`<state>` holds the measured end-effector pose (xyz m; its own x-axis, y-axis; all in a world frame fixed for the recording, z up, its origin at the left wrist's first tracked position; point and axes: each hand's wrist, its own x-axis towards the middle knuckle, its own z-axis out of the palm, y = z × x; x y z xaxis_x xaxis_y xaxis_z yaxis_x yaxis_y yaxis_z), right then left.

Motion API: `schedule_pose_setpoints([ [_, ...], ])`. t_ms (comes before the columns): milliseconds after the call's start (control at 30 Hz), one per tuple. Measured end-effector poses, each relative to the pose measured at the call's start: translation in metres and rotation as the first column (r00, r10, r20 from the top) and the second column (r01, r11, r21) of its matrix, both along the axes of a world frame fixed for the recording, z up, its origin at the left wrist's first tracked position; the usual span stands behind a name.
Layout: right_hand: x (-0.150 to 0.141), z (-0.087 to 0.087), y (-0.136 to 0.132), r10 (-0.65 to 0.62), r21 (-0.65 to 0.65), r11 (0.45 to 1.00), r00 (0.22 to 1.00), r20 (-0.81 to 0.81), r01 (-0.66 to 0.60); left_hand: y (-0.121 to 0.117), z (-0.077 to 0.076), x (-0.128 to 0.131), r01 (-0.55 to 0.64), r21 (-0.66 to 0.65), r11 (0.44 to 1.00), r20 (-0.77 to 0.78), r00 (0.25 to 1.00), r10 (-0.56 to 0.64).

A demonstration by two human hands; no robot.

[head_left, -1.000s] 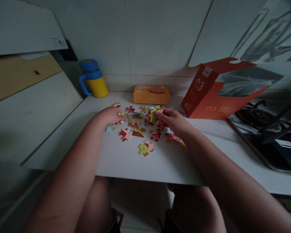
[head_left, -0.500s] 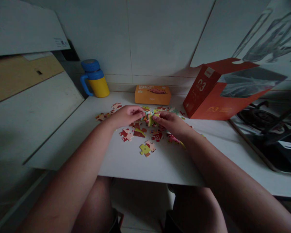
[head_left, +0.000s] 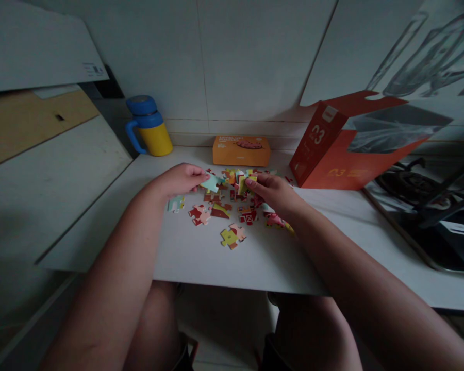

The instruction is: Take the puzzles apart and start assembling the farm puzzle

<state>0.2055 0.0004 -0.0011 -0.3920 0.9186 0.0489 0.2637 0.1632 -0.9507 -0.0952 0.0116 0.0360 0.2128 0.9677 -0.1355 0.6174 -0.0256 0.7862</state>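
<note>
Between the thumb and fingers of my left hand (head_left: 183, 180) is a light green puzzle piece (head_left: 212, 183), held over the left part of the spread pieces. My right hand (head_left: 272, 189) pinches several puzzle pieces (head_left: 242, 184), the front one yellow-green. Below my hands lie a red and peach pair of pieces (head_left: 200, 214), a brown and yellow piece (head_left: 220, 210) and a red barn piece (head_left: 248, 216). Closest to the table's front edge is a yellow-green and peach pair (head_left: 232, 235). A pale green piece (head_left: 175, 204) rests by my left wrist. My right forearm partly covers some pink pieces (head_left: 274, 220).
An orange puzzle box (head_left: 241, 151) stands against the wall behind the pieces. To its left is a blue and yellow mug (head_left: 150, 129) with a lid. A large open red-orange box (head_left: 344, 149) leans at the right, beside a black gas stove (head_left: 429, 221).
My left hand has moved left, away from my right hand, with a light green piece now showing in its fingers. The pale green piece by my left wrist has come into view.
</note>
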Motion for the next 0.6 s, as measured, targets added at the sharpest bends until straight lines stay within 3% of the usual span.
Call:
schedule_pose_setpoints([
  [133, 0.000, 0.000, 0.001, -0.011, 0.000, 1.000, 1.000, -0.009, 0.011, -0.002, 0.007, -0.030, -0.012, -0.164, 0.986, -0.200, 0.980, -0.021],
  [267, 0.000, -0.004, 0.002, -0.006, 0.030, 1.000, 1.000, 0.025, 0.005, 0.003, 0.000, -0.046, -0.045, -0.166, 0.985, -0.320, 0.947, -0.010],
  [433, 0.001, -0.004, 0.001, -0.031, 0.063, 0.998, 0.993, 0.116, 0.023, 0.008, -0.008, -0.034, -0.003, -0.112, 0.994, -0.406, 0.913, -0.043],
  [600, 0.000, 0.000, -0.001, 0.007, 0.019, 1.000, 0.991, 0.133, -0.009, 0.008, -0.009, -0.026, 0.106, -0.026, 0.994, -0.530, 0.841, -0.104],
])
